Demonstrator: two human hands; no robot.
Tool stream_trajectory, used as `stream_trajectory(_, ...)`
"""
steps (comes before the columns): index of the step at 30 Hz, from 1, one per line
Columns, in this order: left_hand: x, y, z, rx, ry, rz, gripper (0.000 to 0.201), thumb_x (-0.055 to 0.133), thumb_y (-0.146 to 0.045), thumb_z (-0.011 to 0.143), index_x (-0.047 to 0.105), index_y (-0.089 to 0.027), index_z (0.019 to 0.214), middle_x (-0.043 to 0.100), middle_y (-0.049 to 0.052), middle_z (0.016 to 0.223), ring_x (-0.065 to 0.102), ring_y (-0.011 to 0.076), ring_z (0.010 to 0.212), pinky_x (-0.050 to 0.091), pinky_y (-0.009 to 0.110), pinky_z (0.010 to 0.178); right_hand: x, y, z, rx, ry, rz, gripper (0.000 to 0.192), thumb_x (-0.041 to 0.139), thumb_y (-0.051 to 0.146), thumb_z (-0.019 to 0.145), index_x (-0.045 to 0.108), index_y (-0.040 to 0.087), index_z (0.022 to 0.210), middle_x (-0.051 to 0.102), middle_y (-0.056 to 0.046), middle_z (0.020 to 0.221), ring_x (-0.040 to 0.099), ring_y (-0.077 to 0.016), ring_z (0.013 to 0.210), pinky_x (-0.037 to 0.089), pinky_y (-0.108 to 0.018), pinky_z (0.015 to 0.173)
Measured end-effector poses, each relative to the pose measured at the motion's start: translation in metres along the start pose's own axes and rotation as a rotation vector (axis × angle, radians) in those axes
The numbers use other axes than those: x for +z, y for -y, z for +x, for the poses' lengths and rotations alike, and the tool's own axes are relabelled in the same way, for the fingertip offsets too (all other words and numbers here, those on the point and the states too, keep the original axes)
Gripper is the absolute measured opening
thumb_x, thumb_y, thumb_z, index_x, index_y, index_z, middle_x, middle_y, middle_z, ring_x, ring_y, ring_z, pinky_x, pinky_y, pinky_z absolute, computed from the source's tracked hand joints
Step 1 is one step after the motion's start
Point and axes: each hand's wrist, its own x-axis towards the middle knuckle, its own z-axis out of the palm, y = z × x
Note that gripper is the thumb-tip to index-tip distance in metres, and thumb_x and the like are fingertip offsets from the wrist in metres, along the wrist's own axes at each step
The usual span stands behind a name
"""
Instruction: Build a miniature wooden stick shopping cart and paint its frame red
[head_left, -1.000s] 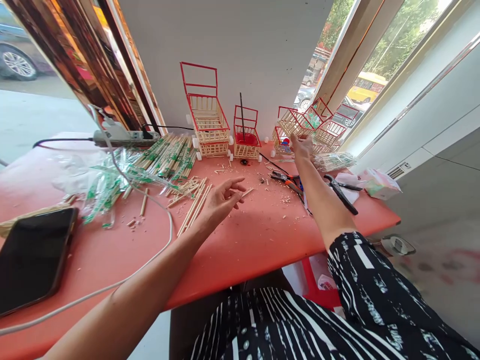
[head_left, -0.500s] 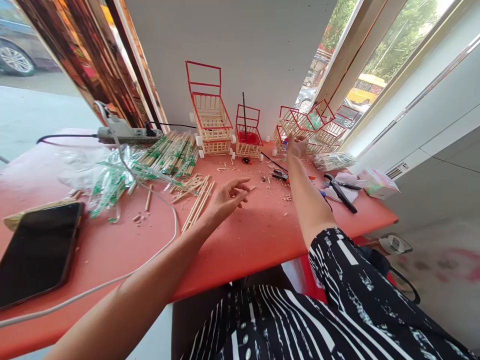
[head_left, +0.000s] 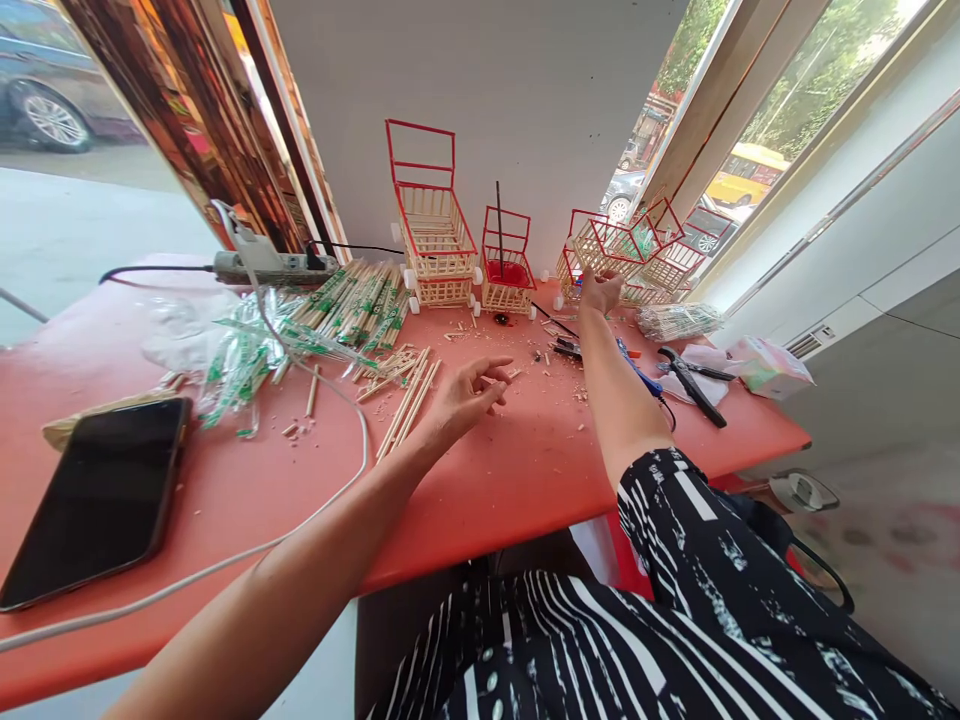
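My right hand point(head_left: 602, 292) reaches to the back right of the table, its fingers closed at the lower edge of a tilted miniature shopping cart point(head_left: 609, 240) made of pale sticks with a red rim. Its fingertips are partly hidden against the cart. That cart leans among several similar small carts. My left hand point(head_left: 474, 392) hovers over the middle of the table, fingers apart and curved, holding nothing. Just left of it lie several loose wooden sticks point(head_left: 409, 408). A larger cart point(head_left: 435, 235) and a smaller cart with a red dish point(head_left: 510, 275) stand against the wall.
Wrapped chopsticks point(head_left: 367, 305), plastic wrappers point(head_left: 240, 360) and a phone point(head_left: 97, 500) lie to the left, with a white cable point(head_left: 330, 498) crossing the table point(head_left: 480, 520). Black-handled cutters point(head_left: 694, 388), a blue corded tool point(head_left: 637, 368) and a tissue pack point(head_left: 769, 367) lie right. Wood scraps are scattered centrally.
The whole view has shifted slightly, so everything appears further right. More of the blue corded tool shows beside my right forearm. Both hands keep nearly the same places.
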Motion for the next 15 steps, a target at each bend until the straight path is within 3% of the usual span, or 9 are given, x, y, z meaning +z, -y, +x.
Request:
stream_trajectory(7,0.0,0.003,0.002,-0.015,0.003,-0.026,0.063,0.078,-0.041,0.075,0.076,-0.014,0.132,0.078,0.007,0.103,0.073,0.0144,0.069,0.056,0.024,0.055,0.009,-0.004,0.012,-0.025,0.044,-0.059,0.018,0.068,0.028,0.097,0.063,0.022,0.113,0.074,-0.006,0.103,0.071,-0.0262,0.102,0.055,-0.041,0.1)
stream_trajectory(15,0.0,0.007,0.003,-0.04,0.011,0.011,0.06,0.075,-0.037,0.079,0.077,-0.013,0.133,0.077,0.007,0.103,0.073,0.0132,0.068,0.056,0.024,0.058,-0.005,-0.019,0.017,-0.108,0.073,-0.16,0.012,0.065,0.02,0.096,0.065,0.02,0.108,0.073,-0.007,0.1,0.069,-0.0276,0.103,0.054,-0.045,0.103)
